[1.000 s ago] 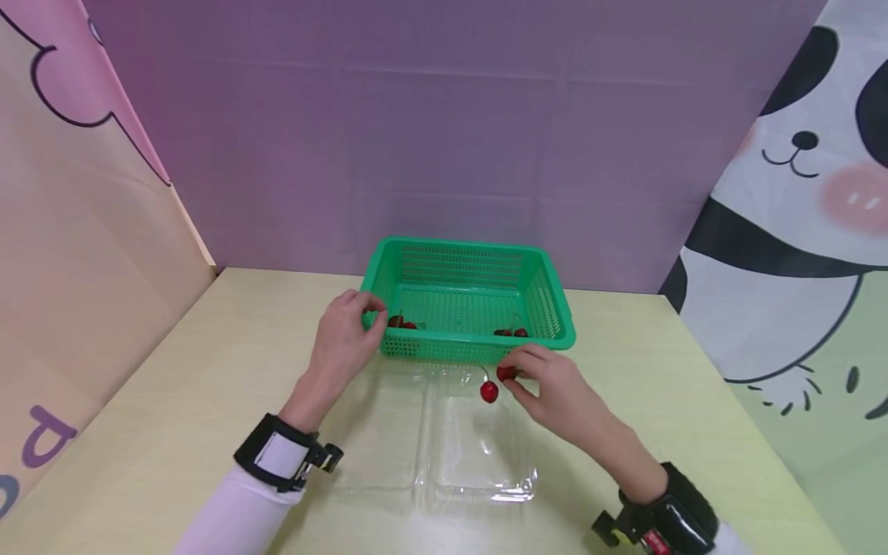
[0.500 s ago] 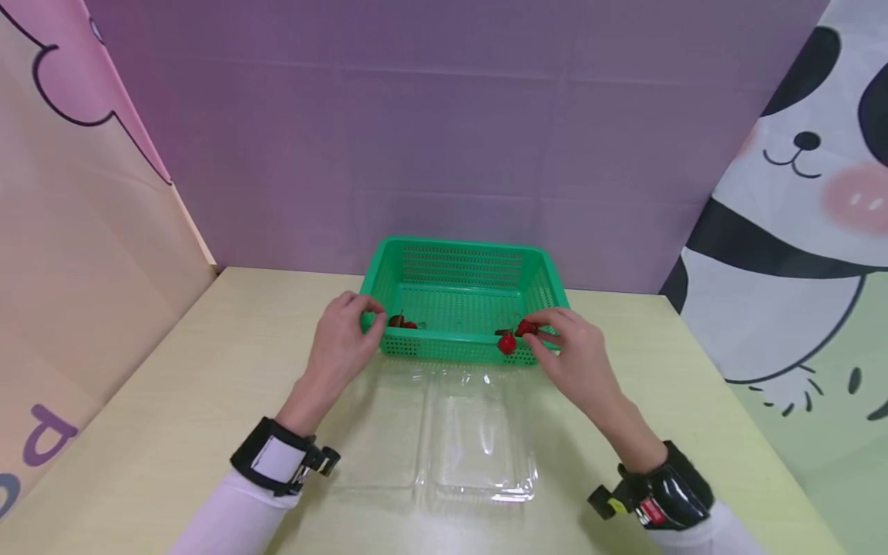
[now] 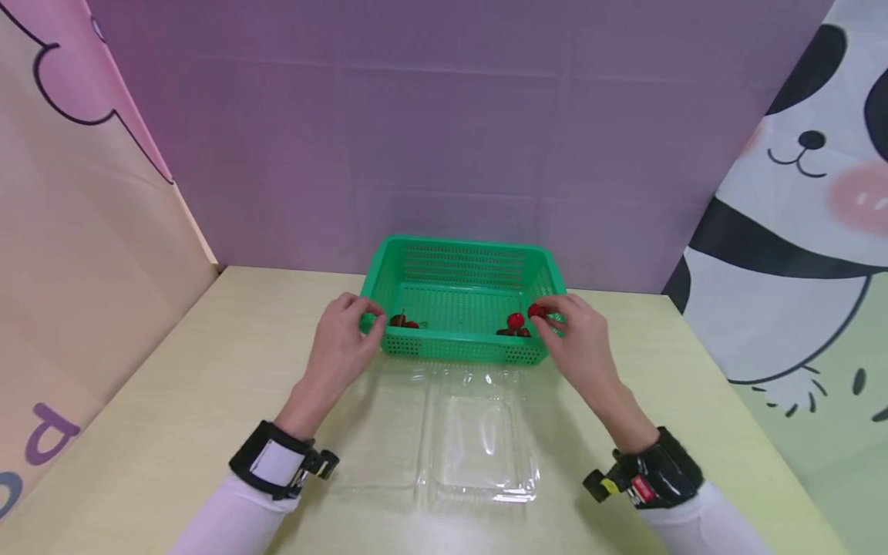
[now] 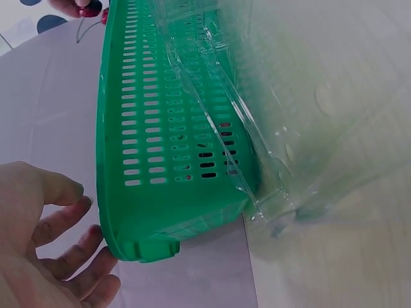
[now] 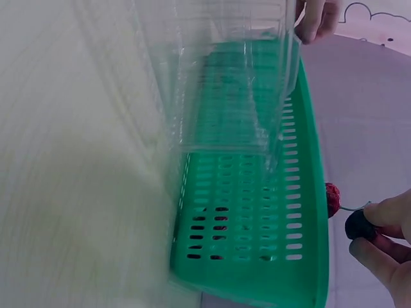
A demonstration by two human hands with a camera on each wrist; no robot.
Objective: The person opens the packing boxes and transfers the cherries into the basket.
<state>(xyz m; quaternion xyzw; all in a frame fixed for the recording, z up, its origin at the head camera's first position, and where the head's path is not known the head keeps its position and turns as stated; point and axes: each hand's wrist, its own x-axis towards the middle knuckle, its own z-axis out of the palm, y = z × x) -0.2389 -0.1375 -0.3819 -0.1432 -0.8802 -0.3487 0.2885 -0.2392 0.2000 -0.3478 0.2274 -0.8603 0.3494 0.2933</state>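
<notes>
My right hand (image 3: 581,343) is over the right end of a green basket (image 3: 465,338), pinching a red cherry (image 3: 536,310) between thumb and fingertips. A second cherry (image 3: 516,320) hangs beside it; in the right wrist view its thin stem (image 5: 352,208) runs to the fingertips. Darker cherries (image 3: 505,332) lie below, inside the basket. At the basket's left front corner is my left hand (image 3: 341,339), thumb and index finger apart with nothing between them, the other fingertips (image 4: 106,256) right at the rim. More cherries (image 3: 404,322) lie in the basket near it.
A clear plastic clamshell box (image 3: 479,439) lies spread open on the pale wooden table (image 3: 208,401), in front of the basket. Behind the basket rises a purple backdrop (image 3: 444,146). Printed cloths, one with a panda (image 3: 805,231), stand at both sides.
My right hand has moved from above the clear box up and away to the basket's right end, carrying both cherries. My left hand has stayed at the left corner.
</notes>
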